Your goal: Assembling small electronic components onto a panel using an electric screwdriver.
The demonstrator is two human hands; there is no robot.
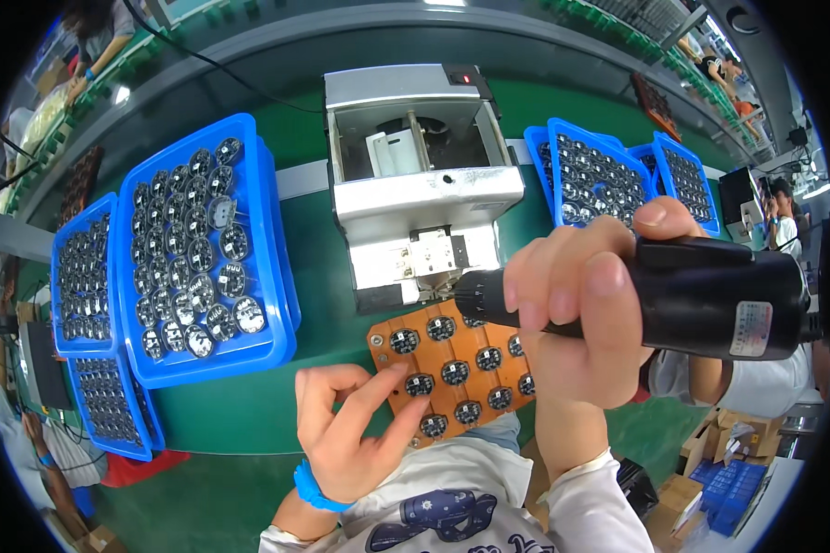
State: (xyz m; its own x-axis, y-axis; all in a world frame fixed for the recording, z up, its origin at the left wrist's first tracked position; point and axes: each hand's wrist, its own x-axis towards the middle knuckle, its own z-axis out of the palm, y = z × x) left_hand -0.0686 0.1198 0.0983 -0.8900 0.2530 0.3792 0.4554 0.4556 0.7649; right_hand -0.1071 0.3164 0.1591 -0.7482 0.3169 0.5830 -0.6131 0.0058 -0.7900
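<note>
My right hand [581, 304] is wrapped around a black electric screwdriver [701, 300]. Its nose points left, and the tip is at the front of a silver screw feeder [424, 189]. An orange fixture board [475, 369] lies at a slant in front of the feeder, with round black circuit boards set in rows. Part of it is hidden behind my right hand. My left hand [355, 433], with a blue wristband, rests at the board's left edge. Its thumb and index finger straddle one round circuit board [420, 384], with the fingertips at its rim.
Blue trays of round circuit boards stand on the green bench, a large stacked one [281, 313] at left and more [553, 175] at right. A dark cable [221, 69] hangs behind the feeder. Cardboard boxes [678, 502] sit lower right. Other people work around the bench.
</note>
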